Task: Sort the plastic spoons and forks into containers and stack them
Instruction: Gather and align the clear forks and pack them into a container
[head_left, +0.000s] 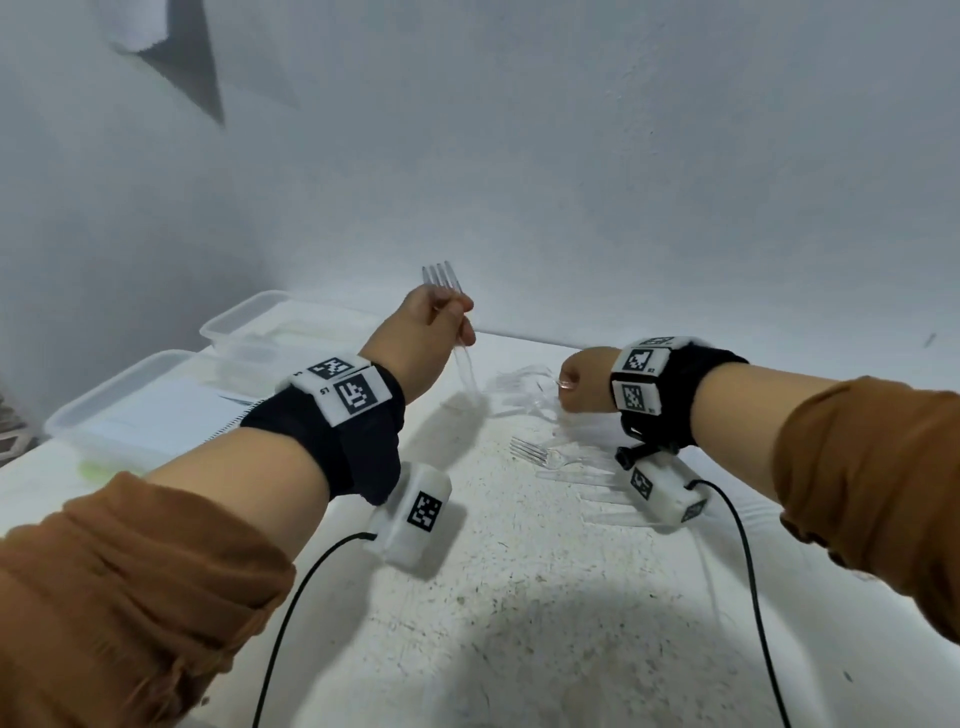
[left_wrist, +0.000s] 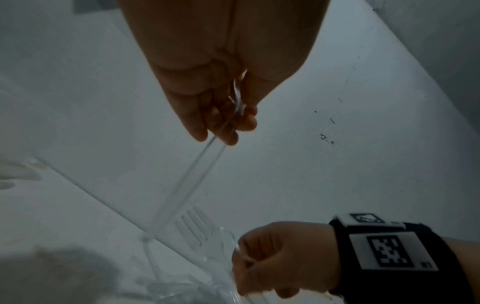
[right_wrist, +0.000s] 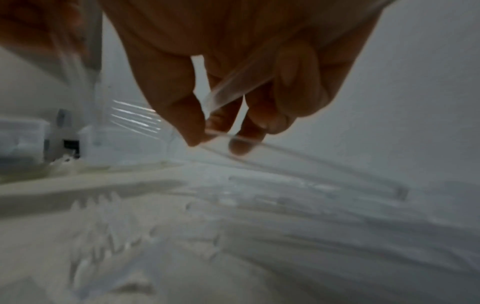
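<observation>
My left hand (head_left: 451, 313) is raised above the table and grips a clear plastic fork (head_left: 441, 278) upright, tines up and handle (left_wrist: 187, 181) hanging below the fist. I cannot tell whether more than one is stacked in that grip. My right hand (head_left: 567, 387) is curled low over the pile of clear cutlery (head_left: 519, 387) and pinches a clear utensil handle (right_wrist: 228, 92). Its head is hidden, so fork or spoon is unclear. Two clear rectangular containers stand at the left, the far one (head_left: 239, 322) behind the near one (head_left: 93, 402).
Loose clear forks (head_left: 535, 452) and handles lie on the white speckled table (head_left: 519, 597) under my right wrist. A white wall (head_left: 571, 182) rises just behind the pile. Black cables run from both wrist cameras toward the near edge.
</observation>
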